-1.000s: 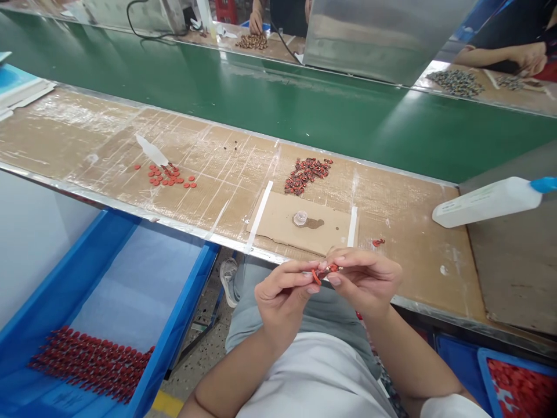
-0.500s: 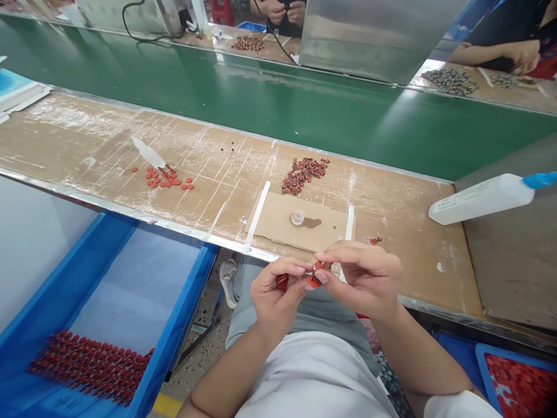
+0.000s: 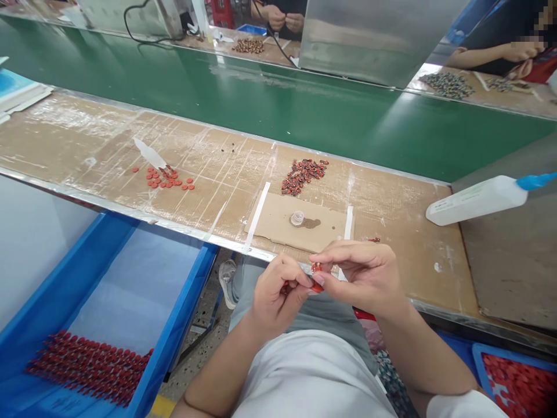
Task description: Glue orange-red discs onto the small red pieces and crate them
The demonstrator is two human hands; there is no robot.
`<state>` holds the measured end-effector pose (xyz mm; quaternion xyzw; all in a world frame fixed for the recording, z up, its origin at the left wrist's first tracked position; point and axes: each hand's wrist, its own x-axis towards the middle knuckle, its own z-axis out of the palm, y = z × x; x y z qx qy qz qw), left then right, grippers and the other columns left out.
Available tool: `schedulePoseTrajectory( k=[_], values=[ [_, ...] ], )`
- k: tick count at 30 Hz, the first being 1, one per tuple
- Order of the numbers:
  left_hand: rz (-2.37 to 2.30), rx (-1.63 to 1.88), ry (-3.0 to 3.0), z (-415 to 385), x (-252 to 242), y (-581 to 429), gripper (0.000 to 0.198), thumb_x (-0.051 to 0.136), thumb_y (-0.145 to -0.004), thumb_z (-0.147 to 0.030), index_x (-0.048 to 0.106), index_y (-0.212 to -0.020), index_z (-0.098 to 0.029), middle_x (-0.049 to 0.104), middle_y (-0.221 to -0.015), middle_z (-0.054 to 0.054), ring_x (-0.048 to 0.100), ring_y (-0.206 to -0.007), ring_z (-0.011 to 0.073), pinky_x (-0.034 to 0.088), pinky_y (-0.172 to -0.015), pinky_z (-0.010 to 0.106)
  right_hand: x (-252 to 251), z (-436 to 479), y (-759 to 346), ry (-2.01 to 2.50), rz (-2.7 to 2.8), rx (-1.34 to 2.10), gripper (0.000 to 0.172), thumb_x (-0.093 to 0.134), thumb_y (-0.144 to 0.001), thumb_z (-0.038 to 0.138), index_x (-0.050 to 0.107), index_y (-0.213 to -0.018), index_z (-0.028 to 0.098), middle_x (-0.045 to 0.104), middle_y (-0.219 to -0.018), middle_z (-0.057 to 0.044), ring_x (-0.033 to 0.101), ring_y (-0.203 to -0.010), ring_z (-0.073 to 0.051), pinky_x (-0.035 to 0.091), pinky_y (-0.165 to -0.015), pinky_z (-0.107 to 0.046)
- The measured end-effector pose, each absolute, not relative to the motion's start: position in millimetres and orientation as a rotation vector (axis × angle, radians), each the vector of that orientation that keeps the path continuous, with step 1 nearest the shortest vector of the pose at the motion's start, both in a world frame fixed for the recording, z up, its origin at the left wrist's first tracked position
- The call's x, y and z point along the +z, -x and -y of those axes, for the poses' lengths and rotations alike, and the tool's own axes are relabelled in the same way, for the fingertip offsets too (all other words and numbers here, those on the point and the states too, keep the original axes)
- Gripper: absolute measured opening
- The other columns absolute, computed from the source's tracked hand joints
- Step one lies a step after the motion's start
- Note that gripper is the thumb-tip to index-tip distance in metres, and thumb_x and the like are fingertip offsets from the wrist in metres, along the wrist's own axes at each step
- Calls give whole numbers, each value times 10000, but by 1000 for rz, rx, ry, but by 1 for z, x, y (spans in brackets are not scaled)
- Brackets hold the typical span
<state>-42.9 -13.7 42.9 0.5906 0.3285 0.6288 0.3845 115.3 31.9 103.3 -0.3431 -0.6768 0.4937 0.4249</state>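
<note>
Both hands meet in front of my body, just off the table's front edge. Between the fingertips is a small red piece point(image 3: 317, 268), with a round red part below it. My right hand point(image 3: 363, 276) pinches it between thumb and forefinger. My left hand point(image 3: 281, 293) grips its lower part, and more red shows inside the curled fingers. Beyond the hands, a small clear cup point(image 3: 297, 218) stands on a cardboard piece point(image 3: 278, 217) beside a dark wet stain. Behind the cardboard lies a pile of small red and dark parts point(image 3: 304, 174).
Red discs point(image 3: 167, 179) lie on the left of the table beside a white strip point(image 3: 149, 153). A white bottle with a blue nozzle point(image 3: 478, 200) leans at the right. A blue bin point(image 3: 174, 307) holds rows of red pieces. Other people's hands point(image 3: 285, 20) are across the green belt point(image 3: 261, 87).
My left fingers have curled further and closed over the lower part of the red piece. My right hand has shifted slightly left, still pinching the piece.
</note>
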Motion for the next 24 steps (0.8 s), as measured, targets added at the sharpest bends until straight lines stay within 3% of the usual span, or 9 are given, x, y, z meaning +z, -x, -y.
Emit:
schedulePoseTrajectory(
  k=[9,15,24],
  values=[
    [-831,1585,-1603,13,46,43,103,584,-845,-108,583,-898,-197,519,-729,5,430,-669,123,396,-612,255,100,-32,-117,817,1656,1281,300,728,-698,78,757,-950,240,676,-682,-16,600,-586,-118,507,-557,-242],
    [-773,1579,-1472,14,39,39,89,623,-831,-149,574,-881,-205,492,-745,-2,444,-677,120,402,-621,254,94,-31,-122,785,1473,1595,224,742,-736,157,758,-948,229,743,-884,-80,693,-743,-176,582,-643,-283],
    [-745,1498,-1511,16,41,43,154,622,-825,-118,571,-933,-216,532,-776,10,458,-679,127,415,-643,269,95,-31,-120,821,1281,1773,217,798,-663,127,769,-858,217,746,-770,-58,693,-670,-144,583,-572,-221]
  ],
)
